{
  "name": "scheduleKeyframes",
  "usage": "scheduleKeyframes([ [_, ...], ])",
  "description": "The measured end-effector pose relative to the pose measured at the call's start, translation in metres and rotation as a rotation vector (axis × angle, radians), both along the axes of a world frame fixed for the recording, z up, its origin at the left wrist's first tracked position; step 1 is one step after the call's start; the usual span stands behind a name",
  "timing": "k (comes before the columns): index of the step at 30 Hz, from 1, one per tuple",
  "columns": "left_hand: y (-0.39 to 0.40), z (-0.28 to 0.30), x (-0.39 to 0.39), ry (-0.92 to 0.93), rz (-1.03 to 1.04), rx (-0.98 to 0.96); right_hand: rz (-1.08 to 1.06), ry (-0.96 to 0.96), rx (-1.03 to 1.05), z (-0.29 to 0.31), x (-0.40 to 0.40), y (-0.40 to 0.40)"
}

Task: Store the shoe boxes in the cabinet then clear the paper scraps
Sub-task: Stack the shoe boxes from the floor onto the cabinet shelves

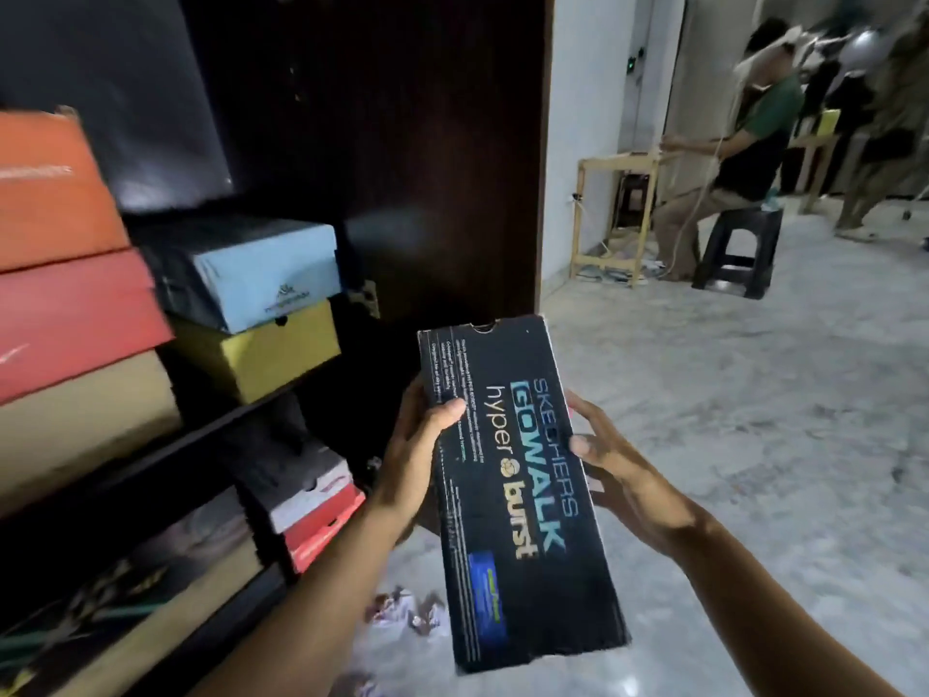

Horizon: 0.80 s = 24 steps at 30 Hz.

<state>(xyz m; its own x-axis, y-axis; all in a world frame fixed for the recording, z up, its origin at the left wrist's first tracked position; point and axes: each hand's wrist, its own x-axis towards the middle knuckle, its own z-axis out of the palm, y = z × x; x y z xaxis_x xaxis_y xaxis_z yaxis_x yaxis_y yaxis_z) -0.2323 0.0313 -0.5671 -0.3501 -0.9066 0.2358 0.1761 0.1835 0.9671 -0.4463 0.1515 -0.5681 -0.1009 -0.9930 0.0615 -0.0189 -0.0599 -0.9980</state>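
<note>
A black shoe box (518,490), printed with "SKECHERS GOWALK hyper burst", is held in the air between both hands, its long axis running from about 12 o'clock down to 6 o'clock and its printed face turned up toward the camera. The left hand (412,460) sits at the box's 9 o'clock edge, thumb curled over onto the printed face and the other fingers wrapped underneath out of sight. The right hand (611,475) clasps the opposite long edge at 3 o'clock, thumb hooked over the rim, fingers bent along the side wall (how far they reach beneath the box cannot be told). Both forearms rise from the bottom of the view, roughly 7 and 5 o'clock, converging on the box's middle. The open dark wooden cabinet (412,143) stands at 10 to 12 o'clock from the box, near but not touching it; on its upper shelf a light blue box (261,274) rests on a yellow box (266,354), with orange and red boxes (55,244) stacked just beside them at 9 o'clock. Crumpled paper scraps (407,613) lie on the pale marble floor (754,420) at about 7 o'clock from the held box, below the left forearm.
</note>
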Motion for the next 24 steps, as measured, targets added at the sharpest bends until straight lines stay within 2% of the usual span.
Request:
scheduleKeyframes([
  [1,-0.011,0.016,0.014,0.019,0.075,-0.028,0.046,-0.035,0.030,-0.002,0.005,-0.012],
  [2,-0.020,0.030,0.024,0.032,0.132,-0.057,0.110,-0.165,0.069,-0.005,0.002,-0.023],
  [4,-0.038,0.059,0.044,0.046,0.242,-0.079,0.255,-0.320,0.016,-0.001,0.017,-0.030],
  [6,-0.052,0.086,0.060,0.035,0.342,-0.035,0.177,-0.200,-0.028,0.021,0.058,-0.035],
  [8,-0.067,0.111,0.075,0.057,0.396,0.016,0.203,-0.204,-0.092,0.027,0.068,-0.049],
  [11,-0.082,0.148,0.093,0.054,0.485,-0.003,0.121,-0.241,-0.163,0.068,0.095,-0.082],
  [15,-0.080,0.172,0.120,-0.079,0.739,-0.349,0.026,-0.279,-0.088,0.125,0.129,-0.129],
  [19,-0.079,0.179,0.134,-0.225,0.672,-0.728,-0.011,-0.286,0.048,0.177,0.158,-0.173],
  [21,-0.083,0.186,0.136,-0.356,0.648,-0.790,0.001,-0.269,0.089,0.194,0.171,-0.192],
  [24,-0.100,0.198,0.140,-0.553,0.721,-0.828,-0.022,-0.294,0.088,0.208,0.186,-0.213],
])
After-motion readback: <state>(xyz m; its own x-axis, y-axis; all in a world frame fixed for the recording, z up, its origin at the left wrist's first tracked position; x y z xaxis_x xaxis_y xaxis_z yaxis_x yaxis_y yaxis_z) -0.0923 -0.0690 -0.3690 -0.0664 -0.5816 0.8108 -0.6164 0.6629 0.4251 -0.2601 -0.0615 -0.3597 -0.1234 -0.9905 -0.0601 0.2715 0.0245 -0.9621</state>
